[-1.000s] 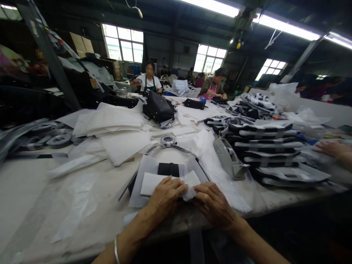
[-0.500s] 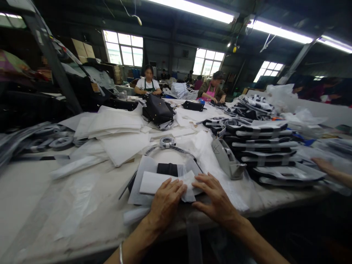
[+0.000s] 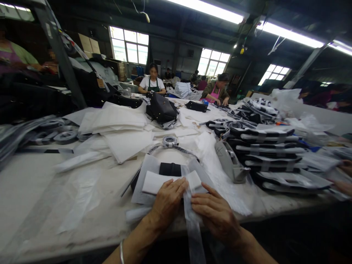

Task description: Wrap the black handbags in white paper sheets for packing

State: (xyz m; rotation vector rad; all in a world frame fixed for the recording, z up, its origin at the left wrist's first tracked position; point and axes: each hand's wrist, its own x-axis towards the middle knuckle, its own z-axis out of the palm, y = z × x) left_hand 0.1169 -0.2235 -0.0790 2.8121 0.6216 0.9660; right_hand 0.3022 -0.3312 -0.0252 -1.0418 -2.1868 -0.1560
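Observation:
A flat black bag piece (image 3: 169,169) wrapped in white tissue paper (image 3: 154,182) lies at the near table edge. My left hand (image 3: 167,201) rests on the white paper, fingers curled and pressing down. My right hand (image 3: 216,214) sits just right of it, fingers bent, pinching a clear plastic strip (image 3: 192,227) that hangs down over the table edge between both hands. A coiled wrapped strap (image 3: 168,140) lies just behind the bag piece.
A grey tape dispenser (image 3: 230,163) stands to the right, beside a tall stack of wrapped black pieces (image 3: 271,154). White paper sheets (image 3: 118,124) and a black handbag (image 3: 161,108) lie further back. Two people work at the far end; another person's hand (image 3: 345,179) shows at the right edge.
My right hand has drawn back toward the table edge and closed on the clear plastic strip, which now hangs down between my hands. My left hand stays on the white paper.

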